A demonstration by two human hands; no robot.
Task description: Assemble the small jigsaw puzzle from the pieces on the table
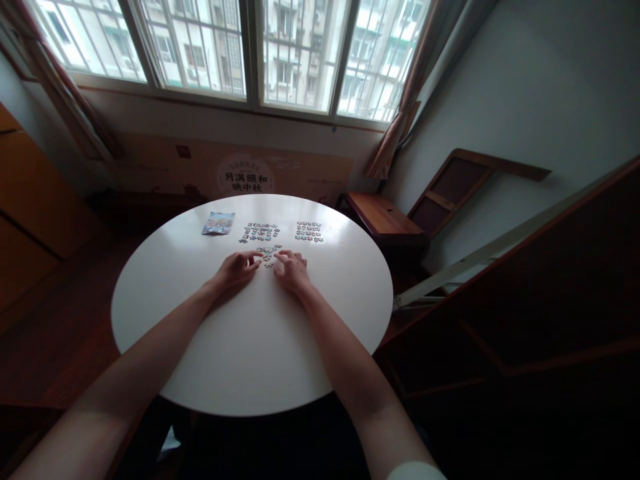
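Note:
Small jigsaw puzzle pieces (pixel 269 249) lie in a cluster on the white round table (pixel 250 353), between my two hands. From the left, my left hand (pixel 240 268) reaches in with curled fingers, its thumb and index fingertip at a puzzle piece on the cluster's edge. My right hand (pixel 292 270) faces it from the other side, fingers bent, thumb and index tip at a puzzle piece there. The pieces at the fingertips are tiny and partly hidden. A few loose pieces (pixel 269 266) lie just nearer to me.
Beyond my hands are two more groups of puzzle pieces, a left group (pixel 261 232) and a right group (pixel 309 231). A colourful picture sheet or packet (pixel 219 223) lies at the far left. A wooden stool (pixel 383 215) stands past the table's right edge.

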